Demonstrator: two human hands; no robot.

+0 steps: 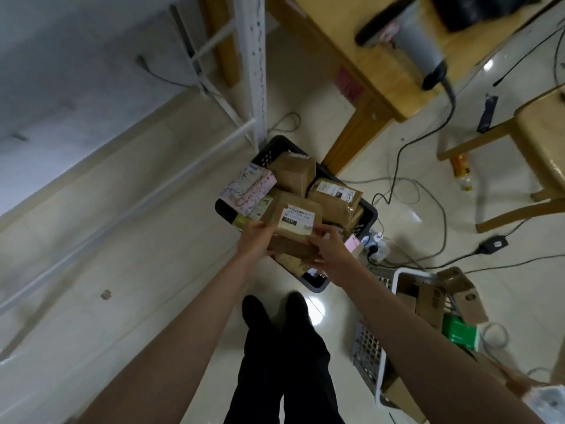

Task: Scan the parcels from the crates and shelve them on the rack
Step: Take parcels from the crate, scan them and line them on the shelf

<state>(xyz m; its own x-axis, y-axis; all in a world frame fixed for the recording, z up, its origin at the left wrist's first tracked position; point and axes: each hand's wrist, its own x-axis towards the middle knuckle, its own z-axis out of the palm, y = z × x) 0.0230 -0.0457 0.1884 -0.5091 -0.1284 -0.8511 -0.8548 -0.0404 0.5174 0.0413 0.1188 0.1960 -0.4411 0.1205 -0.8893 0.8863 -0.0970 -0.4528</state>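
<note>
A black plastic crate (368, 216) on the floor is piled with several brown cardboard parcels and a pink patterned packet (249, 189). Above its near end I hold a small brown parcel (297, 223) with a white label facing up. My left hand (255, 241) grips its left edge and my right hand (328, 250) grips its right edge, fingers curled over the top. A handheld scanner (423, 47) lies on the wooden table (385, 96) at the upper right. The white metal rack (255, 71) stands at the upper left, its post just behind the crate.
A white crate (374, 356) with brown boxes and a green box (460, 328) sits at the right by my arm. Cables and a power strip (376, 244) trail across the tiled floor. A wooden stool (538, 142) stands at the far right. My legs are below.
</note>
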